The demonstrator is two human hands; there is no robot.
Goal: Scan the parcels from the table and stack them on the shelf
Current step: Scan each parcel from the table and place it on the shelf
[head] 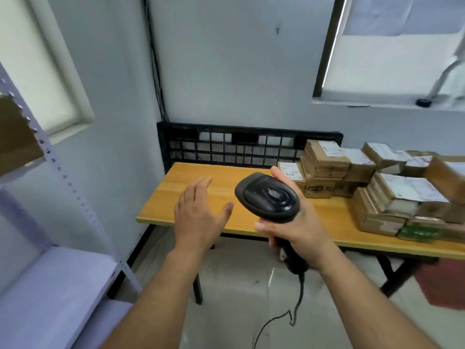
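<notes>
Wooden table [226, 175], one only, runs from centre towards 3 o'clock. One pale metal shelf [50, 285] stands at 8 o'clock, with a brown box [15, 142] on its upper level at 9 o'clock. One black grid panel [226, 144] leans on the wall behind the table. Cardboard parcels [392, 197] are heaped on the table at 3 o'clock, well over half a dozen. Their white labels and dark print are too blurred to read. At centre, the left hand [198, 217] hovers flat with fingers spread. Just beside it, the right hand [302, 230] grips one black scanner [269, 197]. Its cable [298, 298] hangs towards 6 o'clock.
</notes>
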